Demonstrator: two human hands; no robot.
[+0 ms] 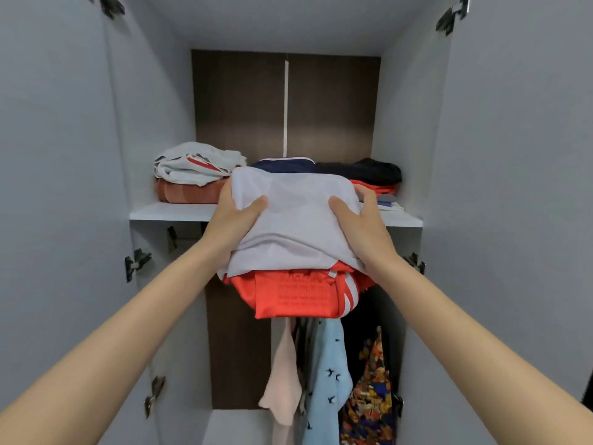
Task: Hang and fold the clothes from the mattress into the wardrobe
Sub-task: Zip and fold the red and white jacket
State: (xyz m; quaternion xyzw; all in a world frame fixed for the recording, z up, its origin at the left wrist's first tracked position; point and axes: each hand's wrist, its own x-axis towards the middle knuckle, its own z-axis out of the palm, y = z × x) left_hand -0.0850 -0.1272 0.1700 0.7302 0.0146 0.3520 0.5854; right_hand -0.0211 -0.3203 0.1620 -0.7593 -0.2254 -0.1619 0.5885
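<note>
Left hand (234,220) and right hand (362,223) are gripping the folded grey garment (295,226) atop a red garment (298,293), thumbs on top, fingers (367,191) curling round its sides, at the shelf (167,211) edge.

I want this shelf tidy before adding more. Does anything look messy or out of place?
The white garment atop the left pile on the shelf looks bunched, not folded flat. The red garment sags out from under the grey top you hold.
</note>
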